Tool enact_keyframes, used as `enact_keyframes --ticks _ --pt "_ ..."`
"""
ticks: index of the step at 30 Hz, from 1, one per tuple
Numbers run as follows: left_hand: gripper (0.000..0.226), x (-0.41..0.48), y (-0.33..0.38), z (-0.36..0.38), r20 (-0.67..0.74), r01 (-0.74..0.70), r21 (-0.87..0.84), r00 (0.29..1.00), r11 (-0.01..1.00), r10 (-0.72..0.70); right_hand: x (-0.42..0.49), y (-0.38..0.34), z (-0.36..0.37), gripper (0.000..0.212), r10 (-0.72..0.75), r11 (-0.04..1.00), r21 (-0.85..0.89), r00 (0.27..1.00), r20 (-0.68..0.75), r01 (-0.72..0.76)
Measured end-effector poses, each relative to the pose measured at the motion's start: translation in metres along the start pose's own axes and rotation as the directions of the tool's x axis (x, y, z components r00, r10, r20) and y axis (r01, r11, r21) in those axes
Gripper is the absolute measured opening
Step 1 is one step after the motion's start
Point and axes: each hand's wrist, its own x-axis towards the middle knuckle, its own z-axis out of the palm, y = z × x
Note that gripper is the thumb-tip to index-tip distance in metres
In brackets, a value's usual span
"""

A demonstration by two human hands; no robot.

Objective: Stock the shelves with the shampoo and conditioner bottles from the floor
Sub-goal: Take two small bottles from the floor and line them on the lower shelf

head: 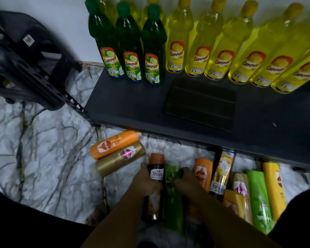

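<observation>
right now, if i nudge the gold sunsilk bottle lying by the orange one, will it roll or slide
Likely to roll: the gold bottle lies on its side, looks rounded, and the marble floor looks smooth. The orange bottle lies against its far side, so it would probably roll freely only toward you. Its glossy skin may be slippery.

**Q:** Floor?
**A:** Below me, a white marble-look floor (43, 140) with dark veins. It meets the wall at a pale skirting line.

**Q:** Wall and furniture?
**A:** The wall (52, 24) is plain white. A black shelf board (132, 104) sits low over the floor, its back edge at the wall. A slotted black metal upright (34, 74) runs to its front left corner. Left of that is black plastic furniture (25, 51), blurred; chair or stool, I cannot tell.

**Q:** Light?
**A:** Dim and cool. The wall is brightest, with shadow under the shelf.
</observation>
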Motion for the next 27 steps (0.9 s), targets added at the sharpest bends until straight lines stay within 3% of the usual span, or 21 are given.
enact_keyframes --ticks 6,12,16,22,27 --pt "0.079 -0.032 0.068 -0.020 -0.097 -0.069 -0.233 0.994 0.970 0.047 -0.027 -0.055 -0.024 0.053 -0.225 0.951 0.214 0.974 -0.020 0.224" --pt "0.065 -0.052 0.103 -0.036 -0.056 -0.132 -0.288 0.991 0.948 0.121 -0.060 -0.069 -0.048 0.051 -0.506 0.860 0.072 0.862 -0.016 0.506" --pt "0.048 -0.070 0.107 -0.036 -0.075 -0.179 -0.295 0.984 0.939 0.164 -0.077 -0.060 -0.044 0.048 -0.589 0.806 -0.107 0.807 -0.044 0.582" --pt "0.044 -0.089 0.122 -0.031 -0.185 -0.288 -0.077 0.945 0.954 0.270 -0.102 -0.067 -0.032 0.043 -0.523 0.850 -0.073 0.820 -0.231 0.521" --pt "0.040 -0.107 0.122 -0.029 -0.223 -0.310 0.255 0.903 0.916 0.368 -0.120 -0.060 -0.035 0.039 -0.469 0.882 -0.081 0.852 -0.231 0.463"
